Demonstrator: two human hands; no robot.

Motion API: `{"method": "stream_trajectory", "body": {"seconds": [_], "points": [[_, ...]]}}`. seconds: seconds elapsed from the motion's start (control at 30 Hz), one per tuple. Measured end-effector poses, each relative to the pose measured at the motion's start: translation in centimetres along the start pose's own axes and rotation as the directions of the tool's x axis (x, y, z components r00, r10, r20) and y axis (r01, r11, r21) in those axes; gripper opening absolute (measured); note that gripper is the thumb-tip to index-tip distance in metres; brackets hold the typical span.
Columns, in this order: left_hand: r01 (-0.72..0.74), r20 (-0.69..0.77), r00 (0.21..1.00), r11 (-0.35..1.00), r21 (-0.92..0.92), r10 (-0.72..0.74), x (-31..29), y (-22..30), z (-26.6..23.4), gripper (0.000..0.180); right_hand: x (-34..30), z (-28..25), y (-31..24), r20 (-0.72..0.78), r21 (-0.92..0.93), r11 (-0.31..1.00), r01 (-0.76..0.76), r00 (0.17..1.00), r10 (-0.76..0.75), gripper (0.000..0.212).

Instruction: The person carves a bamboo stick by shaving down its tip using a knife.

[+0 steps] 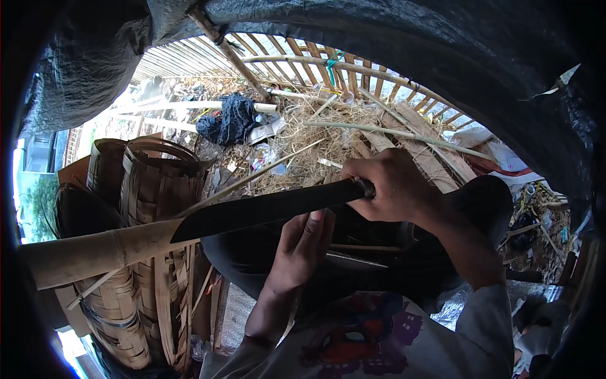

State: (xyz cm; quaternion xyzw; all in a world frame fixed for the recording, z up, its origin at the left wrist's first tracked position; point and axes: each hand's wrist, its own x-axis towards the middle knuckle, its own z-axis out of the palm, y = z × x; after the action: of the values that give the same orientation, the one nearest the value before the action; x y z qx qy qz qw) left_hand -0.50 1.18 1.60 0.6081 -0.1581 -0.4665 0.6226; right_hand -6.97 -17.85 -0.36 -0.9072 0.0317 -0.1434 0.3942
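Note:
My right hand point(394, 189) is wrapped around the handle of a machete point(271, 207). The long dark blade points left, and its tip overlaps the end of a thick bamboo pole point(88, 254) in view. Just below the blade is my left hand point(300, 247), thumb up and fingers curled closed. What those fingers hold, if anything, is hidden by the hand and the blade. Thin bamboo strips point(356, 258) show over my dark trousers, right of the left hand; I cannot tell if they reach into it.
Tall woven bamboo baskets point(161, 183) stand at the left under the pole. Shavings point(309, 142), loose canes point(404, 134) and a dark bunched cloth point(227, 120) litter the ground ahead. A slatted bamboo fence point(297, 63) and black plastic sheeting point(442, 38) enclose the far side.

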Motion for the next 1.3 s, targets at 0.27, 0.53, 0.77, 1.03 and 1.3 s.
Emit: {"method": "stream_trajectory", "body": {"seconds": [0.27, 0.53, 0.77, 1.03, 1.3], "points": [[-0.019, 0.015, 1.000, 0.997, 0.077, 0.018, -0.1, -0.4, 0.3, 0.036, 0.6, 0.0, -0.3, 0.121, -0.174, 0.981, -0.079, 0.987, 0.101, 0.021], [-0.042, 0.035, 0.999, 0.979, 0.201, 0.035, -0.3, 0.2, 0.4, 0.034, 4.3, -2.9, 8.5, -0.070, -0.433, 0.706, -0.561, 0.801, 0.594, 0.038], [-0.063, -0.050, 0.996, 0.990, 0.129, 0.070, -0.1, 0.7, 0.6, 0.036, 1.5, -1.0, 2.3, 0.059, -0.008, 0.928, -0.372, 0.926, 0.372, 0.029], [0.019, -0.068, 0.998, 0.999, 0.051, -0.016, 0.2, 0.8, 0.4, 0.038, -0.2, -1.1, -0.3, -0.019, 0.030, 0.991, -0.129, 0.991, 0.130, 0.021], [-0.008, 0.015, 1.000, 0.999, -0.038, 0.008, 0.4, -0.1, 0.7, 0.024, 0.2, -1.2, -1.3, 0.046, 0.055, 0.991, -0.119, 0.992, 0.116, 0.026]]}}
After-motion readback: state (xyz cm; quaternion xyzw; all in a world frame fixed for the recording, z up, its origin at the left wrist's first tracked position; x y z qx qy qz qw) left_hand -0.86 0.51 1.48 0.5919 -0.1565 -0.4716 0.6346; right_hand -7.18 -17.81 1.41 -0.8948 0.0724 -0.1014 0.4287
